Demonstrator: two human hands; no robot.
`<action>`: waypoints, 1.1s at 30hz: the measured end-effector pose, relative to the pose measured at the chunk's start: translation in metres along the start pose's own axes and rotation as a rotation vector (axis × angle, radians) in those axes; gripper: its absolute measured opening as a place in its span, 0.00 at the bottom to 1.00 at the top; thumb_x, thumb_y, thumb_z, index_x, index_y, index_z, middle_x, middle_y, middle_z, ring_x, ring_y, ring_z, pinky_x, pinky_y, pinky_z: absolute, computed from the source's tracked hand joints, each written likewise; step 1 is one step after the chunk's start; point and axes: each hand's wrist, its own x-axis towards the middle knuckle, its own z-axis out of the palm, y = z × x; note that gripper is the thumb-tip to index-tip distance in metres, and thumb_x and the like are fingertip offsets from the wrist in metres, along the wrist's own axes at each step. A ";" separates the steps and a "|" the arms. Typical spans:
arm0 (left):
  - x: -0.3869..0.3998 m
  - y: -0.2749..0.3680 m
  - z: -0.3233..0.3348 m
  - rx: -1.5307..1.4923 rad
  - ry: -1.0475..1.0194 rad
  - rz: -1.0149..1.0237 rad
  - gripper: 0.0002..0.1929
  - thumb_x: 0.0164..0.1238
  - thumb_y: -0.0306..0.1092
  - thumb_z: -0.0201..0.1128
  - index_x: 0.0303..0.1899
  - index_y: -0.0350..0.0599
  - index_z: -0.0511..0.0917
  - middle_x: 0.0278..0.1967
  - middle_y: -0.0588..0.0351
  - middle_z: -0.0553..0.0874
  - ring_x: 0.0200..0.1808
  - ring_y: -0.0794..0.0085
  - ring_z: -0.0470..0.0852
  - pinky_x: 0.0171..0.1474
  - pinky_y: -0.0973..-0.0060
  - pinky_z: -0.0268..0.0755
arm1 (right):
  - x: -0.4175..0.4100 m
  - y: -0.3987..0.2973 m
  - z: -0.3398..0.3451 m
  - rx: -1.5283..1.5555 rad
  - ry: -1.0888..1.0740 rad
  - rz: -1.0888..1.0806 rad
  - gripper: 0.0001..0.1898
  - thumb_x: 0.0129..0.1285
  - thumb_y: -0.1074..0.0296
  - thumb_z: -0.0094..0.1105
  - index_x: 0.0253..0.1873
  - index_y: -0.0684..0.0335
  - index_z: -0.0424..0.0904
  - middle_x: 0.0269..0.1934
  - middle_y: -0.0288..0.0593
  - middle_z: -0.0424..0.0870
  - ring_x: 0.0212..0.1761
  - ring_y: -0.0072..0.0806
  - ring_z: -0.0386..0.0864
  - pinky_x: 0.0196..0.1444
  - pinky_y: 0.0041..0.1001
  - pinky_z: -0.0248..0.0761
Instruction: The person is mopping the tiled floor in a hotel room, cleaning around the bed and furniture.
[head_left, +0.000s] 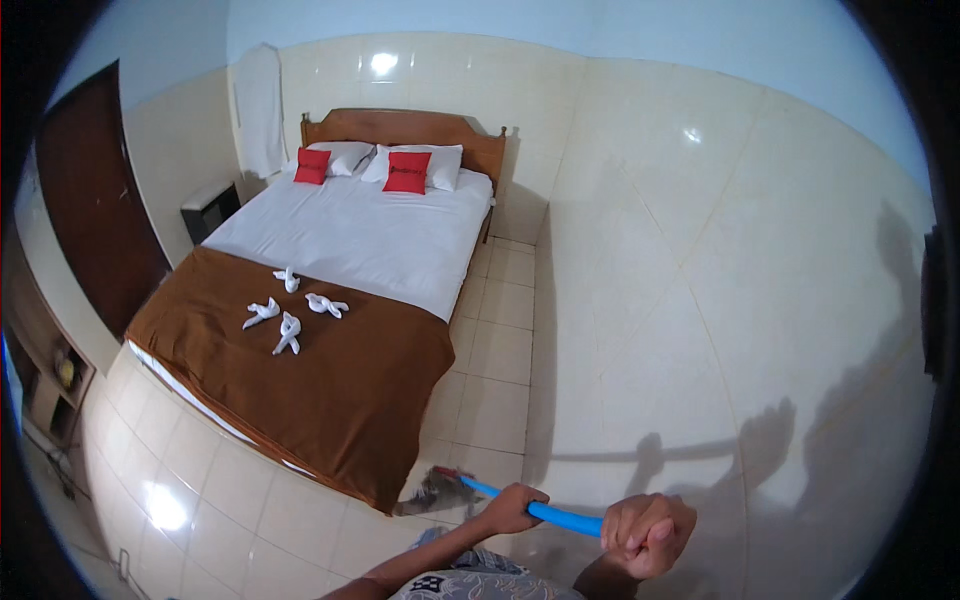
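A broom with a blue handle (564, 518) slants across the space in front of my body. My left hand (516, 508) grips the handle partway along, and my right hand (649, 532) is closed around its top end near the right wall. At the far end, a red collar joins the dark bristles (439, 491), which rest on the tiled floor (491, 391) beside the bed's front corner. The brown bed runner (330, 382) drapes over that corner, close to the bristles.
A bed with a white sheet (360, 225), wooden headboard (405, 126) and red cushions (407, 173) fills the middle. Several folded white towels (287, 334) lie on the runner. A tiled wall (645, 300) bounds the right; a brown door (94, 195) and wooden shelf unit (49, 375) stand left.
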 end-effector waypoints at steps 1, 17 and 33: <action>0.015 -0.002 -0.003 0.041 -0.003 0.015 0.21 0.57 0.38 0.60 0.14 0.37 0.62 0.11 0.50 0.61 0.14 0.69 0.56 0.21 0.71 0.54 | 0.004 0.002 -0.008 -0.004 -0.013 0.005 0.21 0.66 0.61 0.43 0.19 0.65 0.62 0.06 0.35 0.60 0.03 0.18 0.55 0.07 0.21 0.58; 0.260 -0.135 -0.114 0.015 -0.115 0.128 0.18 0.53 0.34 0.62 0.14 0.39 0.62 0.13 0.50 0.64 0.15 0.64 0.63 0.22 0.69 0.55 | 0.151 0.173 -0.084 -0.402 0.211 -0.064 0.19 0.59 0.64 0.50 0.16 0.64 0.60 0.08 0.33 0.59 0.07 0.18 0.55 0.09 0.20 0.47; 0.532 -0.260 -0.240 0.211 0.134 0.253 0.18 0.49 0.37 0.65 0.14 0.41 0.64 0.12 0.50 0.67 0.19 0.55 0.71 0.24 0.65 0.59 | 0.305 0.385 -0.204 -0.435 0.272 -0.227 0.17 0.58 0.62 0.53 0.18 0.61 0.63 0.09 0.35 0.66 0.08 0.21 0.63 0.17 0.21 0.64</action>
